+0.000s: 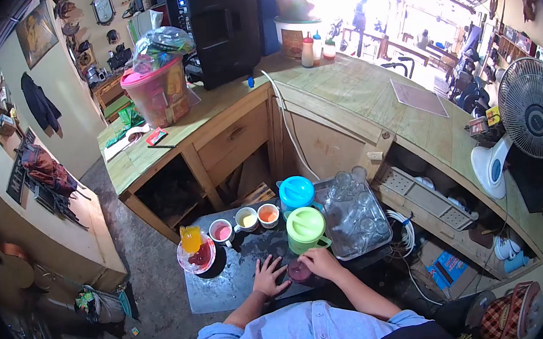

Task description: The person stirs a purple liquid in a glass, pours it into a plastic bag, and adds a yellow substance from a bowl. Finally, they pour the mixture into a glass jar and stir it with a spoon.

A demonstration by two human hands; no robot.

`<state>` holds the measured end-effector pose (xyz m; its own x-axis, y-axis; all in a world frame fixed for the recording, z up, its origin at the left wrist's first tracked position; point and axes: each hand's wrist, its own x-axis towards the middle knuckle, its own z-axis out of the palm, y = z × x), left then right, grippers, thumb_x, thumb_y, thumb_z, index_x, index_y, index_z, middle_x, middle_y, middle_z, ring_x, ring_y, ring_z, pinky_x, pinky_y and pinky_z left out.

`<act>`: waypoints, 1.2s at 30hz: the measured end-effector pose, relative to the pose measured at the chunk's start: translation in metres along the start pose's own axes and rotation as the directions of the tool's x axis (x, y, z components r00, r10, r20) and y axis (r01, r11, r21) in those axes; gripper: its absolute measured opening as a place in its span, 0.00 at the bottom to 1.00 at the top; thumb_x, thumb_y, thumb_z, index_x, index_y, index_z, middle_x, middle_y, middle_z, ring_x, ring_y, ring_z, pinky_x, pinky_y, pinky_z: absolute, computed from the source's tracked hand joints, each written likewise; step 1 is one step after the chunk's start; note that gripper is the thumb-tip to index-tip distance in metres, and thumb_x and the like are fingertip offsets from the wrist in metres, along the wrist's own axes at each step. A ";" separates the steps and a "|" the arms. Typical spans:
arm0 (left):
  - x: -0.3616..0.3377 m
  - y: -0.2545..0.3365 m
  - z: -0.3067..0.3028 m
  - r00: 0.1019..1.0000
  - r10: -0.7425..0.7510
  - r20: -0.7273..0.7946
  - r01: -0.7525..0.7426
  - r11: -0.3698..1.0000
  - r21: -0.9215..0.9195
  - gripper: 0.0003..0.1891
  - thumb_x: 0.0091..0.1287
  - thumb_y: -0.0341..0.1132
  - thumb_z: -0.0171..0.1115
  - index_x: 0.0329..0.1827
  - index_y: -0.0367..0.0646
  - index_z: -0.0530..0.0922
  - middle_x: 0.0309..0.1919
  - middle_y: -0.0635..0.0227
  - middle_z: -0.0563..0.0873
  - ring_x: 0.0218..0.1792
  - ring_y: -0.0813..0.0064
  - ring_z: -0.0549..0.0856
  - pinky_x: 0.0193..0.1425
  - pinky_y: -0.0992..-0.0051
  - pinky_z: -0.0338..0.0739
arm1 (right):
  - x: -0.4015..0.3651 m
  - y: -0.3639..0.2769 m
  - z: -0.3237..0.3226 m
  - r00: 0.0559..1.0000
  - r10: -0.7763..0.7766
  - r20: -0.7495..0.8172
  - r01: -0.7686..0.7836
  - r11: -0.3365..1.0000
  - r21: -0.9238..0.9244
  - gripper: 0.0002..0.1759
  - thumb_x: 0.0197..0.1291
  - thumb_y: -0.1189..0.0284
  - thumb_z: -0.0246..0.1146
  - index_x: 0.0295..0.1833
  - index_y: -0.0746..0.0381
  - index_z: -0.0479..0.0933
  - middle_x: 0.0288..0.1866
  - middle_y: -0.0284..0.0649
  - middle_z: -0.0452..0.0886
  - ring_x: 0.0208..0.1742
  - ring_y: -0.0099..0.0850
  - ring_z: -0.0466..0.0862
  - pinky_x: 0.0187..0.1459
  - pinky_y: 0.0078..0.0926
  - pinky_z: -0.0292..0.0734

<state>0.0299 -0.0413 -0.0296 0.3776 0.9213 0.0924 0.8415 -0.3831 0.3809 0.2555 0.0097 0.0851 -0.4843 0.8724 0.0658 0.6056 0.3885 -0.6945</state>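
Observation:
My left hand [269, 277] lies flat on the dark table [206, 300] with its fingers spread, holding nothing. Beside it is a cup of dark red liquid [299, 272]. The fingers of my right hand [321, 263] are pinched together over the cup's right rim; what they hold is too small to make out. Just behind stands a green lidded pitcher [305, 228], and beyond it a blue lidded pitcher [297, 192]. Three white cups hold pink [222, 231], pale yellow [247, 220] and orange [268, 215] contents.
At the table's left, a glass of orange drink [191, 239] stands on a red-smeared plate [182, 261]. A clear tray [385, 240] of glasses sits at the right. Beyond is a wooden counter [335, 86] with a speaker [217, 29], pink bucket [158, 95] and fan [533, 109].

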 end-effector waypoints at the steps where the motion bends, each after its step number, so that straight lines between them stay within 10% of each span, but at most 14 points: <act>1: 0.001 -0.002 0.001 1.000 0.013 -0.011 -0.013 1.000 -0.010 0.31 0.56 0.62 0.61 0.62 0.61 0.78 0.72 0.68 0.68 0.75 0.57 0.58 0.75 0.40 0.42 | 0.000 -0.004 -0.001 0.998 0.033 -0.045 -0.033 0.999 -0.002 0.13 0.62 0.66 0.61 0.36 0.65 0.84 0.33 0.50 0.83 0.37 0.48 0.83 0.41 0.42 0.77; 13: 0.009 0.009 0.007 0.999 -0.023 -0.031 0.018 0.991 -0.134 0.43 0.45 0.62 0.69 0.67 0.56 0.71 0.70 0.64 0.68 0.76 0.57 0.57 0.66 0.23 0.34 | -0.008 -0.003 0.012 0.988 0.143 -0.066 -0.146 0.989 -0.039 0.12 0.61 0.67 0.59 0.37 0.63 0.84 0.36 0.48 0.84 0.40 0.45 0.85 0.43 0.39 0.79; 25: 0.041 0.022 -0.012 0.992 0.107 0.070 -0.013 0.633 -0.774 0.51 0.38 0.42 0.83 0.68 0.42 0.65 0.58 0.53 0.80 0.60 0.58 0.80 0.63 0.66 0.75 | -0.004 -0.020 0.019 0.949 0.213 -0.234 -0.206 0.977 0.054 0.12 0.60 0.66 0.59 0.37 0.63 0.84 0.37 0.49 0.84 0.40 0.47 0.84 0.43 0.41 0.79; 36: 0.033 -0.002 -0.034 0.986 0.146 0.074 -0.051 0.703 -0.709 0.47 0.38 0.42 0.83 0.64 0.40 0.68 0.55 0.55 0.81 0.57 0.59 0.81 0.62 0.66 0.75 | 0.000 -0.039 0.041 0.974 0.167 -0.156 -0.174 0.984 -0.032 0.11 0.61 0.66 0.59 0.37 0.61 0.83 0.35 0.47 0.83 0.37 0.47 0.84 0.40 0.42 0.78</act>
<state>0.0272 -0.0076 0.0037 0.5243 0.8479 0.0789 0.2983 -0.2697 0.9156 0.2055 -0.0173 0.0825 -0.2719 0.9605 0.0600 0.7001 0.2402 -0.6724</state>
